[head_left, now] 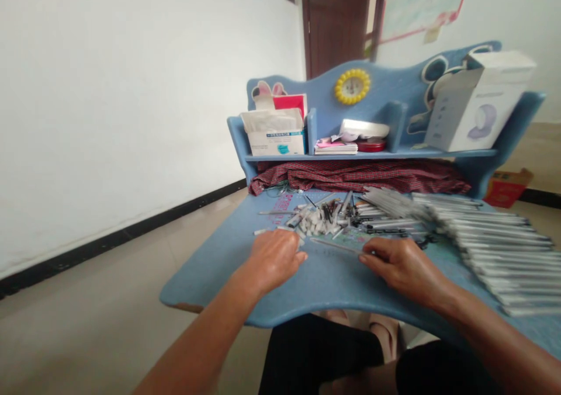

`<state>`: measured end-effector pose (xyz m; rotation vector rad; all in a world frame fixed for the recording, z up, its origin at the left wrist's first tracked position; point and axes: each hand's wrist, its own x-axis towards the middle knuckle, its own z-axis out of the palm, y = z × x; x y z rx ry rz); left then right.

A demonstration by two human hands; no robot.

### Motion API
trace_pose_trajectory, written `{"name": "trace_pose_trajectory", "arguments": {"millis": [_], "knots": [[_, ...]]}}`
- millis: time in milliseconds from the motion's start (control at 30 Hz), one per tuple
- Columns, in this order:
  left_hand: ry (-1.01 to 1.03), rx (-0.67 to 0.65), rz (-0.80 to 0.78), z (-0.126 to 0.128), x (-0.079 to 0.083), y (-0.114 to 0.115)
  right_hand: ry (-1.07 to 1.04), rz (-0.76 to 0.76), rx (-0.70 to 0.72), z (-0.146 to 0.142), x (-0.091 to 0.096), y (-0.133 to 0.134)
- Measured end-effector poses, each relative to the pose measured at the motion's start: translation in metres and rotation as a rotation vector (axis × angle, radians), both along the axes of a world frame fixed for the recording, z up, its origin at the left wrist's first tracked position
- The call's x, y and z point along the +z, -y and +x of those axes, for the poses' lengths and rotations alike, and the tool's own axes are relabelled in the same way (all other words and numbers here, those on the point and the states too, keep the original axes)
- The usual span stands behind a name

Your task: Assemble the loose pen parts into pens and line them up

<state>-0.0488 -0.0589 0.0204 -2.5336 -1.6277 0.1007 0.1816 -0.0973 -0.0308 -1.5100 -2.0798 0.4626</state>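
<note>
My left hand (pixel 274 257) rests knuckles-up on the blue desk (pixel 210 266), fingers curled under at the edge of a pile of small white caps (pixel 318 222); what it holds is hidden. My right hand (pixel 401 263) pinches the end of a thin clear pen tube (pixel 335 246) that lies on the desk and points left toward the left hand. Loose dark pen parts (pixel 377 217) lie just beyond both hands.
A wide row of finished silver pens (pixel 495 246) covers the desk's right side. Red checked cloth (pixel 359 176) lies under the shelf (pixel 368 154), which holds a tissue box (pixel 274 132), books and a white carton (pixel 475 103). A wall and bare floor lie on the left.
</note>
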Motion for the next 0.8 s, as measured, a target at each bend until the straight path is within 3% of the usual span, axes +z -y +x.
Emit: {"name": "trace_pose_trajectory", "arguments": {"millis": [133, 333, 800], "knots": [[-0.039, 0.046, -0.025, -0.003, -0.013, 0.001, -0.021, 0.003, 0.005, 0.002, -0.002, 0.002], [0.026, -0.019, -0.038, -0.008, -0.016, -0.001, -0.081, -0.028, 0.003, 0.004, -0.002, 0.004], [0.526, -0.179, -0.104, -0.018, -0.018, 0.0, -0.11, -0.081, 0.036, 0.006, -0.001, 0.004]]}}
